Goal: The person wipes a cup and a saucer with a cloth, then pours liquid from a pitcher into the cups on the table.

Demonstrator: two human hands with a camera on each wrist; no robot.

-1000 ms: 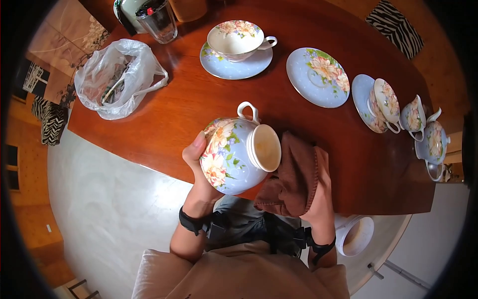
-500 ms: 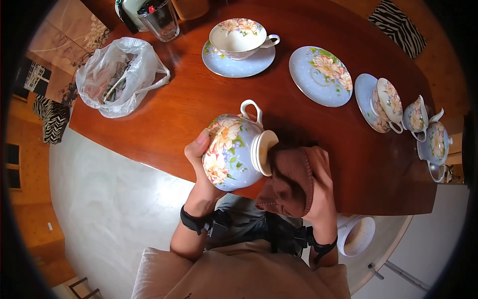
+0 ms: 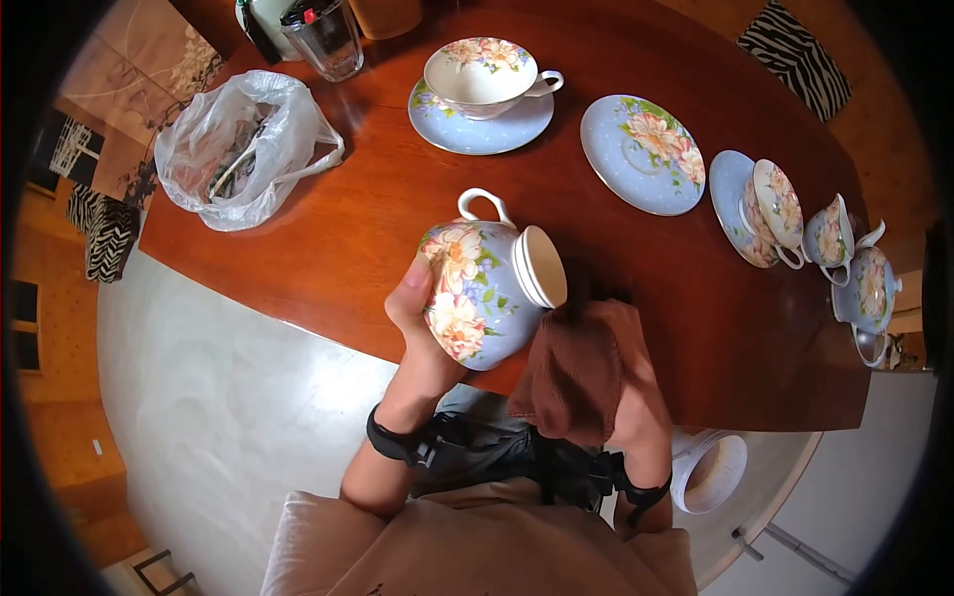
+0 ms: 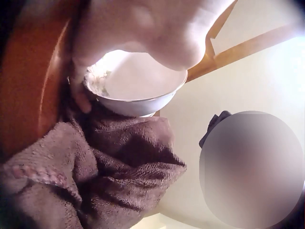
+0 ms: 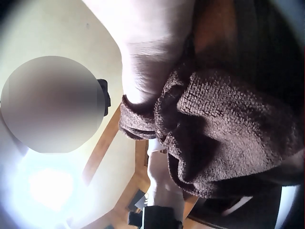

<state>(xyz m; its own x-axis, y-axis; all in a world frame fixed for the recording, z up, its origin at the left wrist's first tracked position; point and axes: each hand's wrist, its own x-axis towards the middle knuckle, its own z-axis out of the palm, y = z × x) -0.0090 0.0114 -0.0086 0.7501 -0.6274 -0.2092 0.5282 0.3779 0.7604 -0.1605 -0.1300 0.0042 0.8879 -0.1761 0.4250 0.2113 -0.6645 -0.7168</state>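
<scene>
A light blue floral pot (image 3: 472,298) with a white handle is tilted on its side in the head view, its open mouth facing right. My left hand (image 3: 415,323) grips its left side, thumb on the flowers. My right hand (image 3: 641,397) holds a bunched brown cloth (image 3: 571,377) just below and right of the mouth. The left wrist view shows the pale rim of a vessel (image 4: 138,102) under my left hand (image 4: 138,28), with the cloth (image 4: 119,162) beside it. Folds of cloth (image 5: 228,129) hide the fingers of my right hand (image 5: 152,57) in the right wrist view.
Farther back stand a cup (image 3: 477,84) on a saucer (image 3: 477,136), a plate (image 3: 641,159), and a plastic bag (image 3: 238,149) at left. Another cup (image 3: 775,204), a creamer (image 3: 827,233) and a teapot (image 3: 870,288) stand right. A white bucket (image 3: 720,477) is below the table edge.
The pot has moved right and slightly up with my left hand, and its mouth is turned more into view. The cloth in my right hand has dropped slightly away from the mouth.
</scene>
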